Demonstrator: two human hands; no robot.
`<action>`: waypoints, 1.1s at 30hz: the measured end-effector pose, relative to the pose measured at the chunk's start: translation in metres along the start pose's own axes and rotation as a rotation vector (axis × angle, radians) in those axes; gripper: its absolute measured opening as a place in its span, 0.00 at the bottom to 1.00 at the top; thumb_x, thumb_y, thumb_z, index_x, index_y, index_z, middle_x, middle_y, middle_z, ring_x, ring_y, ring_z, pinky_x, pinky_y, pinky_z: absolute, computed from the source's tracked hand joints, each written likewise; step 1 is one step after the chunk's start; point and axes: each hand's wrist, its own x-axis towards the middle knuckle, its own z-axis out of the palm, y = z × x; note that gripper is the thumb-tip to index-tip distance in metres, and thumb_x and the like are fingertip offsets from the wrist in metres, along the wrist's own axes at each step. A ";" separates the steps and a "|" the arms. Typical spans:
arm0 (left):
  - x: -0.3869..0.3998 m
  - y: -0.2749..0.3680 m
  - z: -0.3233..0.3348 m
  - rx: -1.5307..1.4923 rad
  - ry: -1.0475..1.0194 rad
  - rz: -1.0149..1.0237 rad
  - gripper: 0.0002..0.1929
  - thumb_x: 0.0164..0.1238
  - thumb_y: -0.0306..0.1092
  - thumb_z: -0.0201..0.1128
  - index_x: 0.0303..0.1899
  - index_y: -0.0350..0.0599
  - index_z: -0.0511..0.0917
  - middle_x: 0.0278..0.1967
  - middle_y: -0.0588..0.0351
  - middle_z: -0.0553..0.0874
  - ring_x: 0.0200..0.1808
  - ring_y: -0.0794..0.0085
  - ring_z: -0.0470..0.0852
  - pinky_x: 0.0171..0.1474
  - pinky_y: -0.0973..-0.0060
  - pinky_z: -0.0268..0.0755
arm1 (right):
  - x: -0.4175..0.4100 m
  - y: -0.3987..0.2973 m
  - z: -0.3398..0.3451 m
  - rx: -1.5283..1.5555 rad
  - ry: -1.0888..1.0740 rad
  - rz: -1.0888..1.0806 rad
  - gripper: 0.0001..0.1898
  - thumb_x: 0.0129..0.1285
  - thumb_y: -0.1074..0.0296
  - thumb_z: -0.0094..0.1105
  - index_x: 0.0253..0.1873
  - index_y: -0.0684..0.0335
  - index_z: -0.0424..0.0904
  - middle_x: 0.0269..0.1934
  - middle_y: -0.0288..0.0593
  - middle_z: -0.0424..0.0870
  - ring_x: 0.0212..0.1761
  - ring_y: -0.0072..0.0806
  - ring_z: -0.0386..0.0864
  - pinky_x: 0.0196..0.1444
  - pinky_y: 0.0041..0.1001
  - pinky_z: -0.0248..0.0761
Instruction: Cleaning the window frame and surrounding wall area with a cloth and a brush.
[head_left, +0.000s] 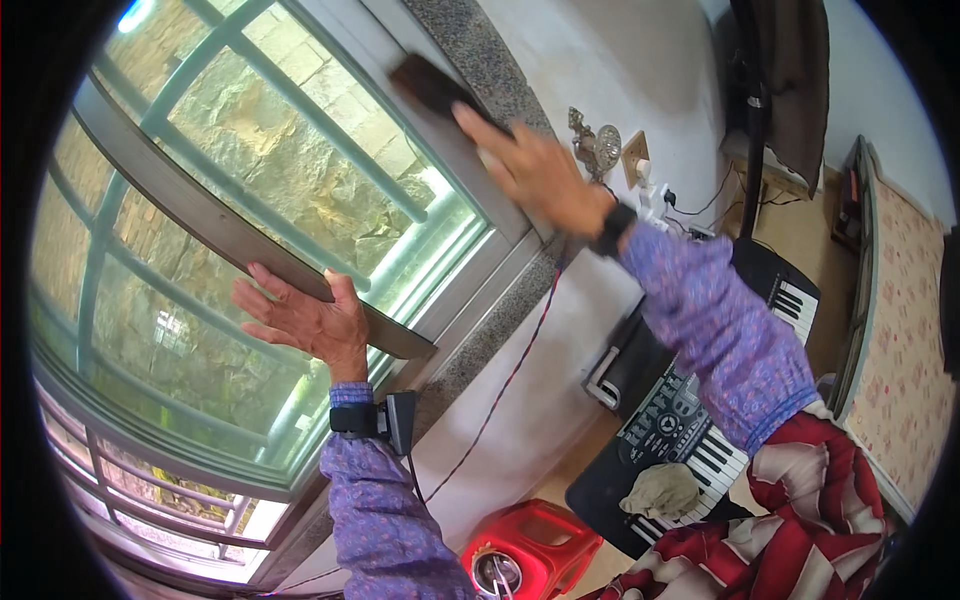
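My right hand (540, 176) grips a dark brush (442, 86), blurred by motion, against the grey metal window frame (480, 169) beside the granite surround. My left hand (315, 315), fingers spread, lies against the metal stile of the sliding window sash (202, 202). Its thumb rests on the stile and its fingers reach over the glass (195, 315). Both forearms have purple patterned sleeves, with a black band at each wrist. Behind the glass stand pale green bars (322, 127) before a stone wall. The brush's working side is hidden.
A red plastic stool (540, 532) stands below, bearing a metal bowl (496, 574). A crumpled cloth (660, 491) lies on an electronic keyboard (667, 427). A twisted cord (517, 367) hangs along the wall. An ornate curtain holdback (600, 146) and plugged socket (636, 159) are near my right wrist.
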 end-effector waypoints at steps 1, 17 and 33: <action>0.000 -0.005 -0.002 0.006 -0.001 0.007 0.46 0.52 0.48 0.58 0.72 0.46 0.47 0.72 0.42 0.49 0.75 0.50 0.43 0.71 0.44 0.28 | -0.038 -0.001 0.006 0.023 -0.057 0.047 0.29 0.65 0.64 0.51 0.71 0.38 0.58 0.26 0.52 0.72 0.19 0.44 0.73 0.23 0.39 0.71; 0.001 0.010 0.007 0.026 -0.037 -0.007 0.44 0.59 0.55 0.51 0.72 0.43 0.46 0.71 0.37 0.49 0.74 0.48 0.41 0.71 0.45 0.27 | -0.182 -0.036 0.018 0.054 -0.190 0.415 0.31 0.64 0.66 0.49 0.73 0.44 0.55 0.27 0.52 0.73 0.21 0.47 0.74 0.25 0.42 0.73; -0.141 0.128 -0.148 -0.480 -0.701 0.218 0.21 0.56 0.30 0.63 0.54 0.43 0.77 0.55 0.42 0.76 0.55 0.50 0.75 0.57 0.58 0.67 | -0.242 -0.062 -0.012 0.311 -0.099 0.679 0.32 0.64 0.70 0.48 0.73 0.53 0.52 0.35 0.53 0.74 0.28 0.51 0.76 0.33 0.46 0.71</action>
